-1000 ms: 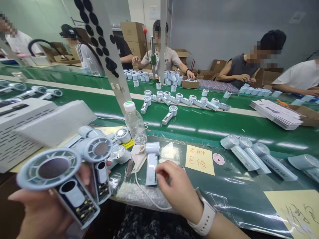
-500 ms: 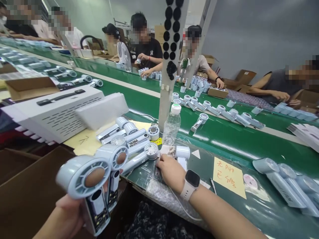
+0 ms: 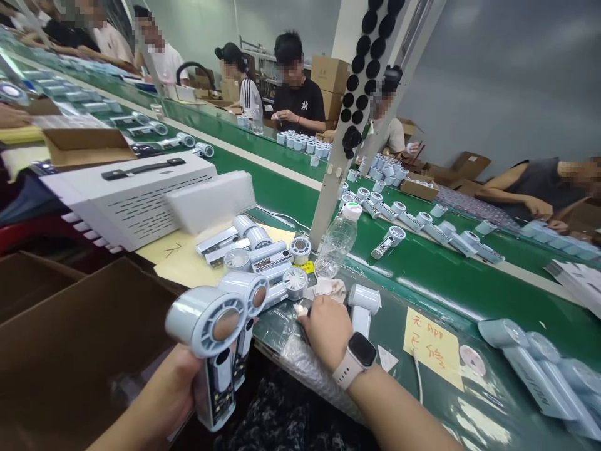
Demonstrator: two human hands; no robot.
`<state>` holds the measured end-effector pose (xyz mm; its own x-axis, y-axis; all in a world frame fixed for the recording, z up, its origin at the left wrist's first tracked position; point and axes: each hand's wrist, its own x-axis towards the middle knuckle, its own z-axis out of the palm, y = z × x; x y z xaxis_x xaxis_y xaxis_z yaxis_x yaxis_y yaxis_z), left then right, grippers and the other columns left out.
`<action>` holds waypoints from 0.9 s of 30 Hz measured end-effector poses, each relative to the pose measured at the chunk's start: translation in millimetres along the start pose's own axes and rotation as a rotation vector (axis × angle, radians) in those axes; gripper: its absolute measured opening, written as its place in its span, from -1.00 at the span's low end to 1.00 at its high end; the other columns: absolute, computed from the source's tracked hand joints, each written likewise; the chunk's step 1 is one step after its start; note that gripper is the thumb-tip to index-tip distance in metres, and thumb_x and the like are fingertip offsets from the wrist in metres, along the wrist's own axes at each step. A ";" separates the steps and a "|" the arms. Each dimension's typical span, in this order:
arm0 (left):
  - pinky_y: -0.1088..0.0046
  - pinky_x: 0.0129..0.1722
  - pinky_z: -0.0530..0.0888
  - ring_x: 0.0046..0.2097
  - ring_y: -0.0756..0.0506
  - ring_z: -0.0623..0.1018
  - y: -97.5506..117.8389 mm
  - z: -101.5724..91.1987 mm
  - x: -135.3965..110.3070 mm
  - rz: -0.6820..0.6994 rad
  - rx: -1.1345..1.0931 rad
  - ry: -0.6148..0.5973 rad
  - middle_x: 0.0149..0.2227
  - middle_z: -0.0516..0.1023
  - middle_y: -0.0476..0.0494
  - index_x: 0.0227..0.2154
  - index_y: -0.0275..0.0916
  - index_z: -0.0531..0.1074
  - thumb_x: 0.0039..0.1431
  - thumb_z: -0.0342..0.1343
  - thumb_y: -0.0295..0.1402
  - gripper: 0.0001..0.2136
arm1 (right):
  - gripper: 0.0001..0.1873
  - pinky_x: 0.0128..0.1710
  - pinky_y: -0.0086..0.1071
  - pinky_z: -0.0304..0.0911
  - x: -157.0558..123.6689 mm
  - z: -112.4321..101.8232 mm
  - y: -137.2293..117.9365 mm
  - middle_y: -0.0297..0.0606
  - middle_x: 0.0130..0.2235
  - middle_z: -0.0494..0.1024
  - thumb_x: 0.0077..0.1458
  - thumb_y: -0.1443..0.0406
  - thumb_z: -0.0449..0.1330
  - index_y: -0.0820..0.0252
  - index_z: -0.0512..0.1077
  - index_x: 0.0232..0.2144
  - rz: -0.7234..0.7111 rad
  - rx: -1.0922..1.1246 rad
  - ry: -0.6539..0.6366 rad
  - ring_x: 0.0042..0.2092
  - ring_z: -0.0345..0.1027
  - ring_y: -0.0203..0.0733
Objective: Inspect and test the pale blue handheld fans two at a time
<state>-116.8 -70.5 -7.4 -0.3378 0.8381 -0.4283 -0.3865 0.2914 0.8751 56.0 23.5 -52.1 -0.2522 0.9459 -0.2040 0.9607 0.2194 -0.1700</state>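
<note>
Two pale blue handheld fans [image 3: 206, 326] are gripped in the person's left hand [image 3: 173, 388], its fingers closed around the handles at the lower left of the view, above a brown cardboard box [image 3: 79, 332]. Each fan has a round, ring-shaped head with spoked vents around a brownish centre disc, and the exposed handle shows a dark circuit board dotted with small yellow spots beneath a white oval piece. The right hand [image 3: 326, 332], wearing a smartwatch [image 3: 357, 357] on a pale strap, is curled on a green mat [image 3: 389, 294], its fingertips [image 3: 303, 319] beside a small pale scrap [image 3: 298, 309]; whether they pinch it, I cannot tell. Bubble wrap [image 3: 314, 376] lies under that wrist. More fans [image 3: 253, 257] lie just beyond, on yellow paper [image 3: 188, 257] bearing a hand-drawn arrow. To the right, a yellow note [image 3: 429, 347] reads "无APP 已修" in orange handwriting. Across the conveyor belt [image 3: 436, 269], a co-worker's black T-shirt [image 3: 300, 109] shows a white NY monogram.
</note>
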 end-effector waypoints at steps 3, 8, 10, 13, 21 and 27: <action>0.40 -0.48 0.51 -0.39 -0.19 0.52 -0.7 4.9 -1.5 0.057 0.050 -0.034 -0.57 0.57 -0.06 -0.57 -0.18 0.60 -0.62 0.40 0.20 -0.42 | -0.65 -0.05 -0.09 0.28 1.8 1.7 -8.1 0.21 -0.09 0.59 0.17 0.23 0.26 0.45 0.50 -0.11 -0.040 0.013 -0.024 -0.04 0.48 0.17; 0.35 -0.32 0.57 -0.18 -0.32 0.58 -8.3 7.1 2.5 0.076 -0.001 0.000 -0.48 0.65 -0.13 -0.50 -0.20 0.62 -0.59 0.31 0.31 -0.32 | -0.73 -0.06 -0.13 0.27 7.3 0.9 -5.3 0.14 -0.13 0.62 0.12 0.30 0.31 0.41 0.53 -0.17 -0.091 0.044 -0.059 -0.08 0.51 0.11; 0.34 -0.30 0.57 -0.16 -0.32 0.58 -13.6 4.1 5.7 0.104 -0.042 0.004 -0.49 0.65 -0.11 -0.50 -0.21 0.61 -0.50 0.35 0.25 -0.39 | -0.73 -0.07 -0.13 0.27 9.2 0.1 -2.5 0.10 -0.14 0.63 0.07 0.31 0.35 0.39 0.54 -0.19 -0.109 0.071 -0.059 -0.08 0.50 0.11; 0.36 -0.32 0.57 -0.21 -0.29 0.60 -18.8 0.7 11.4 0.095 -0.076 0.013 -0.48 0.66 -0.07 -0.49 -0.21 0.59 -0.45 0.35 0.22 -0.42 | -0.80 -0.06 -0.13 0.25 8.5 -1.3 -0.8 0.04 -0.15 0.63 0.00 0.33 0.38 0.31 0.55 -0.28 -0.140 0.148 -0.026 -0.04 0.46 0.13; 0.21 -0.16 0.57 -0.12 -0.38 0.60 -13.9 36.3 10.7 0.113 -0.151 -0.172 -0.37 0.67 -0.22 -0.56 -0.27 0.52 -0.41 0.25 0.31 -0.36 | -0.84 -0.12 -0.33 0.33 -29.6 -14.5 14.2 -0.23 -0.23 0.59 0.16 0.45 0.20 0.15 0.50 -0.23 -0.127 0.565 0.169 -0.14 0.44 -0.14; 0.38 -0.38 0.57 -0.40 -0.19 0.59 -15.2 74.2 3.0 0.130 -0.148 -0.460 -0.54 0.57 -0.12 -0.63 -0.26 0.53 -0.36 0.26 0.29 -0.40 | -0.80 -0.33 -0.39 0.29 -87.6 -36.5 31.0 -0.32 -0.42 0.54 0.22 0.30 0.13 0.13 0.47 -0.45 -0.244 1.013 0.414 -0.35 0.42 -0.19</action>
<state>-48.3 -38.1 -5.3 0.0095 0.9895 -0.1443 -0.4951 0.1301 0.8591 112.1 -43.9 -4.3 -0.1815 0.9522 0.2457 0.3055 0.2920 -0.9063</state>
